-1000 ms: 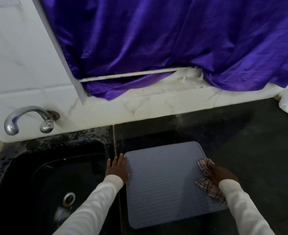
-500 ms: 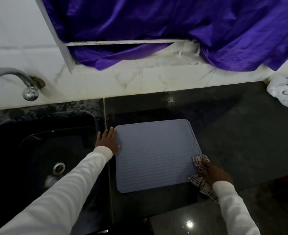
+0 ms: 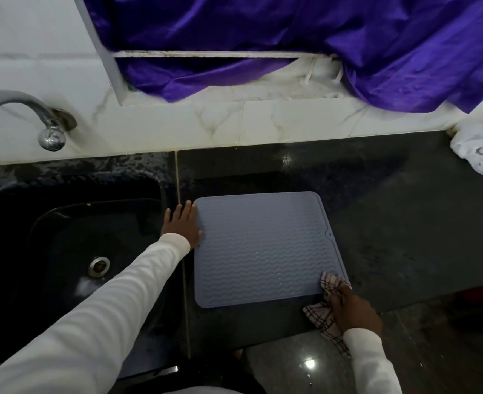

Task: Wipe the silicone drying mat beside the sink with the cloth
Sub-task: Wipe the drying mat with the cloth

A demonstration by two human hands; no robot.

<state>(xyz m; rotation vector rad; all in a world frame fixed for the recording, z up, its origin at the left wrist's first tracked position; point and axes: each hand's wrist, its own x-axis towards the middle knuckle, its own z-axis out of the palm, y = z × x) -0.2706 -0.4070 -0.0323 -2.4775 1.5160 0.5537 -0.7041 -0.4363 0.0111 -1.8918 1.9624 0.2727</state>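
Wiping looks midway: right hand (image 3: 351, 308) grips the cloth (image 3: 324, 317) at the mat (image 3: 260, 251)'s near-right corner. Left hand (image 3: 182, 226) presses flat, steadying its sink-side edge.

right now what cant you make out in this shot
Head view only:
- Near right corner of the grey ribbed silicone mat: covered by the checked cloth and right hand.
- Right-hand fingers: whether curled into the cloth is unclear.
- Curved chrome tap: spout cut by the left edge.
- Black sink: basin too dark to read.
- Left hand: fingers flat at the mat's edge.
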